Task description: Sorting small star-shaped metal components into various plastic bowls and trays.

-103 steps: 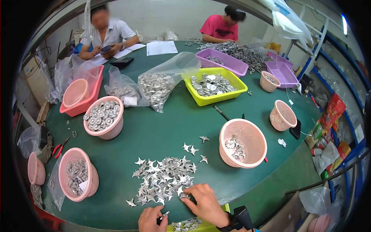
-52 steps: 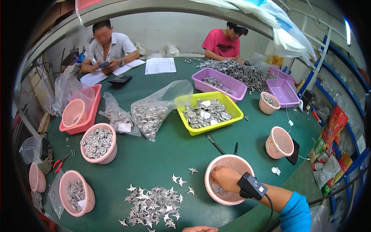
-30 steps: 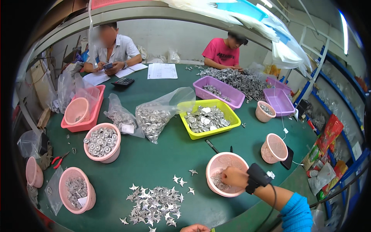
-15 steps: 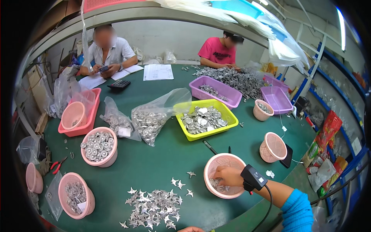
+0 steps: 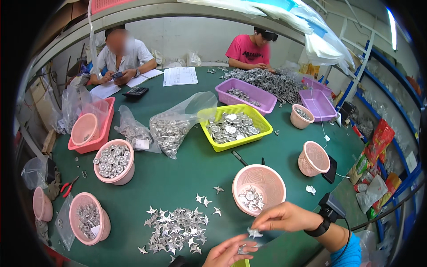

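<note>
My right hand pinches a small silver metal piece in its fingertips, just in front of a round pink basket. Similar silver pieces lie in that basket. At the lower edge, my left hand has its palm turned up and another small silver piece at its fingers. The two hands are close but apart. To their left, a loose pile of star-shaped silver metal pieces is spread on the green table.
A yellow-green basket holds silver discs. Pink baskets of metal parts, filled plastic bags and red-handled pliers lie leftward. An empty pink basket stands right. Two people sit across the table.
My right hand has come out of the pink basket toward me, now with a silver piece in its fingertips. My left hand has risen further into view. The whole view has shifted slightly.
</note>
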Motion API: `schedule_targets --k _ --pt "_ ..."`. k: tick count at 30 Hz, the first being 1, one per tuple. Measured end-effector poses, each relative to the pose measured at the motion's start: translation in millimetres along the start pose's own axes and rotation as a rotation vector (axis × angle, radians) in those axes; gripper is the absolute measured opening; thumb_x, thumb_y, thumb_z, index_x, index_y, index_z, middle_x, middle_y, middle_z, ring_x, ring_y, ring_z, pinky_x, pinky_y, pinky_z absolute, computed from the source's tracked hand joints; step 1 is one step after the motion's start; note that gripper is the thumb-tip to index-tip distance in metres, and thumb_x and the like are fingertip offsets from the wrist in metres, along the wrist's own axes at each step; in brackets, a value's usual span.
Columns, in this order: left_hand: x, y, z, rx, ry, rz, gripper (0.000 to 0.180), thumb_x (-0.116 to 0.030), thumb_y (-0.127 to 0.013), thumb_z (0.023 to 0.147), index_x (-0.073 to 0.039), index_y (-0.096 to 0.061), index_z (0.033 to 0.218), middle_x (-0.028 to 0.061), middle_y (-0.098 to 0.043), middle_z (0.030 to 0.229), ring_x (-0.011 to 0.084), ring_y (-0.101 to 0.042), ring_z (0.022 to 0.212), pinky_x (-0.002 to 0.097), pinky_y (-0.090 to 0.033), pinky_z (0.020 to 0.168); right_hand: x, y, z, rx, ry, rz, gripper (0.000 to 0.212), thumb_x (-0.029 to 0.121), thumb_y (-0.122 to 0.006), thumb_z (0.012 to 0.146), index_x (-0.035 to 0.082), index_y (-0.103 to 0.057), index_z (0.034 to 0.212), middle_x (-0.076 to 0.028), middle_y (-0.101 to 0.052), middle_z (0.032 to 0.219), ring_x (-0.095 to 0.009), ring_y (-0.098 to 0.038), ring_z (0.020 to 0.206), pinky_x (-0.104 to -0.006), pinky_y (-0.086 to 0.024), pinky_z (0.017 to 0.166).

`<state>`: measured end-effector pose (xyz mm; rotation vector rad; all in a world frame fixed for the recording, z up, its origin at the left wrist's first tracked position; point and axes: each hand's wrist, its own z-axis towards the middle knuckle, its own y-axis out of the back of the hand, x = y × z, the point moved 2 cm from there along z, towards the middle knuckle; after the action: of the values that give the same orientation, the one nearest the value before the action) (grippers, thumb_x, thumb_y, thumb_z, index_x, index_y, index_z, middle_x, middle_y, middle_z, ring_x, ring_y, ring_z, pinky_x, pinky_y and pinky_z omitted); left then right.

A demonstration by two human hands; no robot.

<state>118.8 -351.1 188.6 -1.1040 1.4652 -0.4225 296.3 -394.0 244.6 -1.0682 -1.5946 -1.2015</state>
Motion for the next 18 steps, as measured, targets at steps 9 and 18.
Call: schedule_targets --k 9,18 --pt "21.5 13.6 1.7 -0.042 0.3 -0.005 0.02 -0.022 -0.042 0.084 -0.004 -0.05 0.08 -0.0011 -0.044 0.058 0.0037 -0.037 0.045 0.0145 -0.026 0.039 -18.7 52.3 22.5 -0.408 -0.233 -0.471 0.018 0.012 -0.059 0.07 0.004 -0.058 0.087 -0.01 -0.058 0.083 -0.018 -0.056 0.075 -0.0274 -0.042 0.069" --pt "29.6 26.3 15.1 -0.16 0.36 0.107 0.019 -0.019 -0.043 0.084 -0.004 -0.049 0.074 -0.0019 -0.042 0.055 0.0034 -0.036 0.045 0.0153 -0.025 0.04 -101.0 42.4 52.7 0.079 -0.406 -1.147 0.039 0.018 -0.064 0.058 -0.008 -0.047 0.08 -0.026 -0.052 0.076 -0.035 -0.053 0.074 -0.0358 -0.044 0.063"
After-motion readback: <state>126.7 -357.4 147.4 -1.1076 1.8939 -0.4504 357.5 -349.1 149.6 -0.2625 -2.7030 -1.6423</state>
